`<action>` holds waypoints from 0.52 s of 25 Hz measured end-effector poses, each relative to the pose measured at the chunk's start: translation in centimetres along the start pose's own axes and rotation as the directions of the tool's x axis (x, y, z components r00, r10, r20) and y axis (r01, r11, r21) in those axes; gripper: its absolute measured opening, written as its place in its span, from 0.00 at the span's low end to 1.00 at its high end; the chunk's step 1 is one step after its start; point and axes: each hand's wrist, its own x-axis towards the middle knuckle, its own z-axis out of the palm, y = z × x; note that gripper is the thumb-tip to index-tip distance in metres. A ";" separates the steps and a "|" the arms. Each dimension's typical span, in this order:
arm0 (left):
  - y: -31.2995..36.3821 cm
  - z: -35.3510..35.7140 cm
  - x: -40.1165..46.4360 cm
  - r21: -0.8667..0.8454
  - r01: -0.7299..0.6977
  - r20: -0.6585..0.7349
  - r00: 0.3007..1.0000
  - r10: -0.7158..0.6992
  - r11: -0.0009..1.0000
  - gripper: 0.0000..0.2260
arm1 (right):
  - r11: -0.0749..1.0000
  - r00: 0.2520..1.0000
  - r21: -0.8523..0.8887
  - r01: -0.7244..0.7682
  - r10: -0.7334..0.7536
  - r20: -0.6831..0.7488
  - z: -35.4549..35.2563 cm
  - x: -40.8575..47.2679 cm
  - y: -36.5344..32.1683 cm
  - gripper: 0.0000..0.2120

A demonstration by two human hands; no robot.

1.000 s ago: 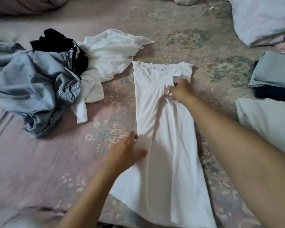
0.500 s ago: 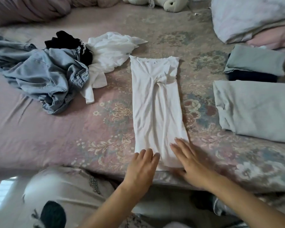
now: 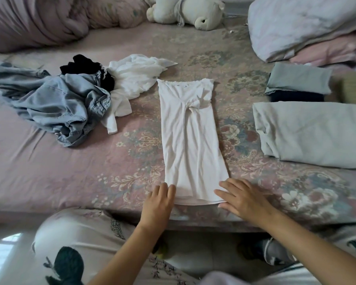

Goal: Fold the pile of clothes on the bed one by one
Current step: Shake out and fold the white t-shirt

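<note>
Just beyond both flat, empty hands, left hand [image 3: 158,200] and right hand [image 3: 243,197], the white top [image 3: 190,140] is laid on the bed [image 3: 70,171], running near-to-far, hem nearest

White garment [image 3: 190,138] folded long, pink bedsheet [image 3: 49,169] with floral pattern in cream and blue-grey, light blue denim [image 3: 56,105], black cloth [image 3: 84,65], crumpled white cloth [image 3: 136,77], pale grey-green folded pieces [image 3: 312,132], cream plush toy [image 3: 189,11].
</note>
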 end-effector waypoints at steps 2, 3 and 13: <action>0.0 -0.7 -0.2 0.040 0.018 -0.004 1.000 -0.018 0.999 0.31 | 0.999 1.000 0.043 -0.019 0.019 0.003 0.2 0.3 0.1 0.09; 0.0 -0.8 -0.4 0.065 0.014 -0.018 1.000 -0.013 0.998 0.30 | 0.997 1.000 0.078 -0.022 0.022 -0.005 0.0 0.3 0.1 0.05; -2.1 1.2 -1.2 0.180 -0.169 -0.040 0.983 0.179 0.969 0.23 | 0.995 0.995 -0.020 0.095 -0.095 0.023 -1.0 -1.4 1.3 0.16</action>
